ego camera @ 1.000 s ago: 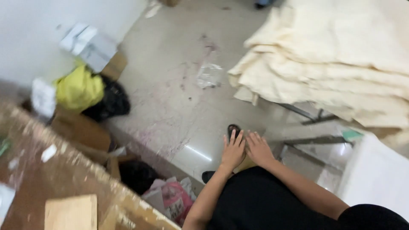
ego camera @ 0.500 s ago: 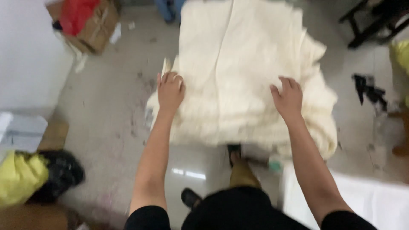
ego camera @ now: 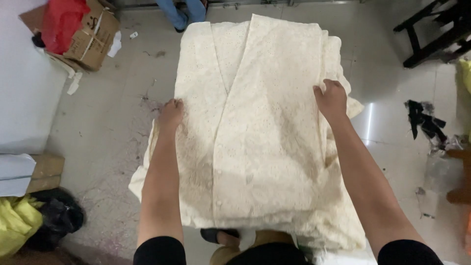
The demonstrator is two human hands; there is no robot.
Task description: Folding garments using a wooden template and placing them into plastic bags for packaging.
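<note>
Hands (ego camera: 171,114) shifted wider on cream garment (ego camera: 255,122) above tiled floor (ego camera: 117,118).

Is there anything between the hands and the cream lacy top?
Nothing visible. The left hand rests flat on the top garment near its left edge, and the right hand grips its right edge. Both hands touch the fabric directly on the stack.

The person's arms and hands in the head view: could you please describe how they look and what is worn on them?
Both forearms are bare from above the elbow down. Each upper arm ends in a short black sleeve, matching the black top at the bottom edge. The left hand and right hand wear no gloves; no rings, watch or bracelets are visible.
</note>
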